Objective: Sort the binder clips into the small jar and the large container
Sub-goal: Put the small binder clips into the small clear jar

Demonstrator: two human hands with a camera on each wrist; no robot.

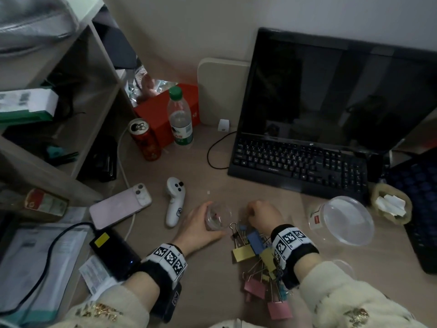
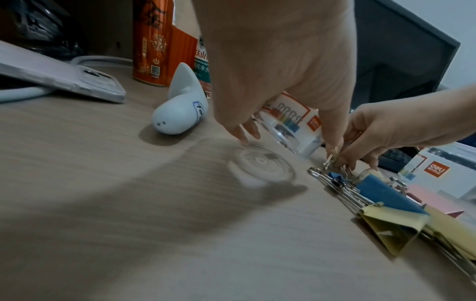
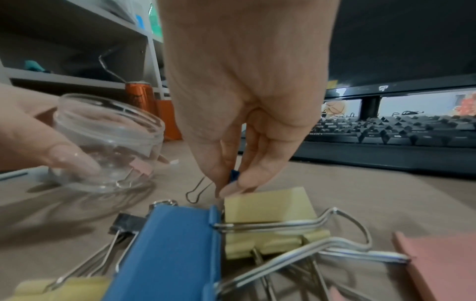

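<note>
My left hand [image 1: 208, 217] grips a small clear jar [image 1: 221, 215] and holds it tilted just above the desk. In the right wrist view a small pink clip [image 3: 141, 167] lies inside the jar [image 3: 110, 126]. Just right of the jar, my right hand [image 1: 250, 213] pinches a small blue binder clip [image 3: 234, 176] at the far edge of the pile of binder clips [image 1: 257, 256]. The pile holds large blue, yellow and pink clips. The large clear container [image 1: 318, 221] stands open to the right of the pile.
A black keyboard [image 1: 300, 166] and monitor [image 1: 343, 91] fill the back right. A white controller [image 1: 173, 202], a pink phone [image 1: 120, 205] and a black charger [image 1: 115, 252] lie to the left. A red can [image 1: 144, 140] and a water bottle [image 1: 179, 117] stand behind them.
</note>
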